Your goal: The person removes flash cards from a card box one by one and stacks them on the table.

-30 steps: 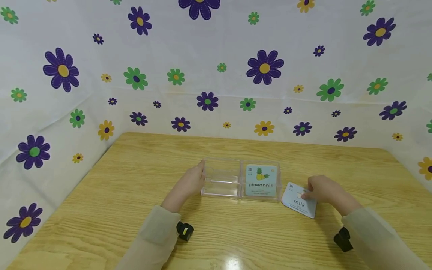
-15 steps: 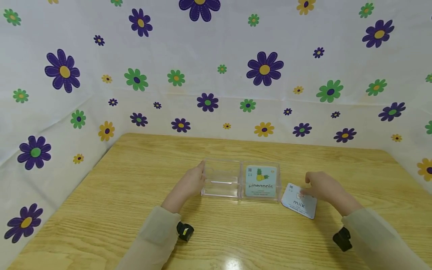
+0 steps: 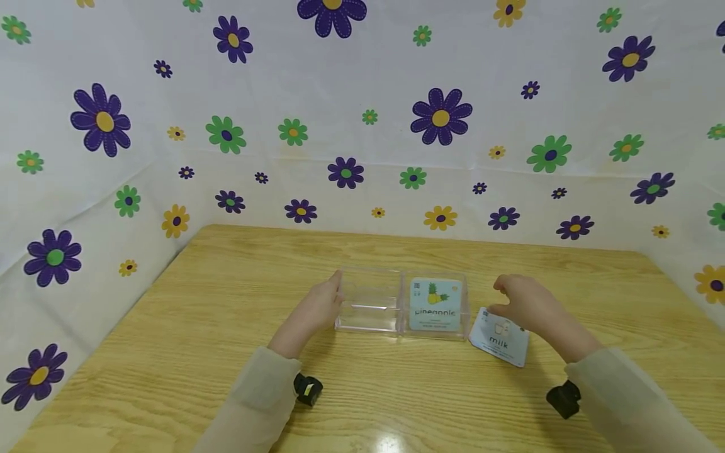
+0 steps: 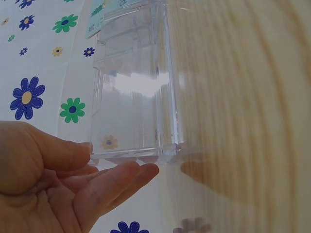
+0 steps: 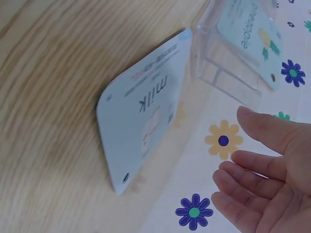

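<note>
Flowered cloth (image 3: 362, 75) and wooden counter (image 3: 255, 264): milk card (image 3: 501, 336) sits just right of the clear holder (image 3: 403, 302)

Behind the clear holder, the cloth rises from the far side of the counter. Two compartments make up the holder: its right one carries a pineapple card (image 3: 435, 305), and through its left one the wood shows.

One relation counts most, in my judgement: the milk card lies below and slightly toward the person from the right grip (image 3: 527, 308), on the holder's right side. Seeming roughly square, the card gives no strong long axis; it is turned askew to the holder, its printed word slanting away from the holder and toward the person. Its nearest corner is just beside the holder's right end; whether they touch, I cannot tell.

Of the two hands, the right grip is clearly nearer to the card. It holds nothing: thumb and loosely bent fingers stand apart, fairly wide, and the right wrist view shows a gap between them and the card.

Across the holder, the left grip (image 3: 317, 308) rests at the left end, thumb and fingers spread against it rather than wrapped round it, with the whole holder between it and the milk card.
</note>
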The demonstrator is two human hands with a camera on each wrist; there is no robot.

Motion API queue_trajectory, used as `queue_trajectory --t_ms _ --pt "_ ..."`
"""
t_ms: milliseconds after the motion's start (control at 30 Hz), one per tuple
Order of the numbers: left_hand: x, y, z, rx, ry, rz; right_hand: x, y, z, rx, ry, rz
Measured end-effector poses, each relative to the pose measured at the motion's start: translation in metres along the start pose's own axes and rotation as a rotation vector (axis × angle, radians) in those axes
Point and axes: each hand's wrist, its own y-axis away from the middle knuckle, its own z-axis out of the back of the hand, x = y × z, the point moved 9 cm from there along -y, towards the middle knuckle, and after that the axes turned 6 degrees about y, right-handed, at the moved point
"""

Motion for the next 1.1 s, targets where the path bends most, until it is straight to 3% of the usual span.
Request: queue_trajectory --t_ms 533,1100 --pt "0.001 -0.001 0.001 0.0 -0.008 0.015 0.041 -0.001 0.014 -0.206 -0.048 0.09" --pt "0.001 0.0 0.0 0.02 0.007 0.019 0.06 -0.01 0.002 -0.216 -0.12 0.114"
